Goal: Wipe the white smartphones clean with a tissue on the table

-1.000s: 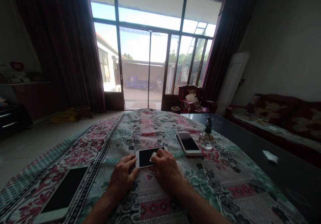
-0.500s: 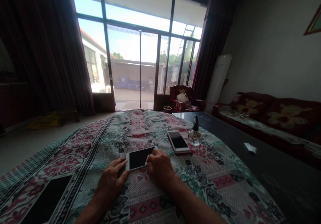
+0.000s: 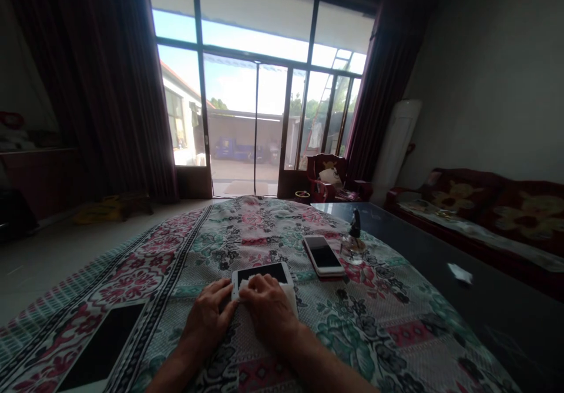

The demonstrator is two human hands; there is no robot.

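A white smartphone (image 3: 269,271) with a dark screen lies face up on the floral tablecloth. My left hand (image 3: 210,312) holds its left end, thumb at the near corner and fingers at the far one. Over the screen's left part, my right hand (image 3: 269,305) is closed on a white tissue (image 3: 247,284), pressing it to the glass. Part of the tissue trails out at the right of that hand. Beyond them lies another white phone (image 3: 324,255), and a clear glass pump bottle (image 3: 353,246) with a black top stands beside it.
A large dark-screened device (image 3: 103,346) lies at the near left of the tablecloth (image 3: 348,334). On the dark table (image 3: 423,246) at right sits a crumpled white scrap (image 3: 460,274). A red chair (image 3: 328,175) and a sofa (image 3: 480,196) stand farther back.
My right hand has slid left across the phone with the tissue, from its right end to its left part. My left hand keeps its hold. The view has shifted slightly left.
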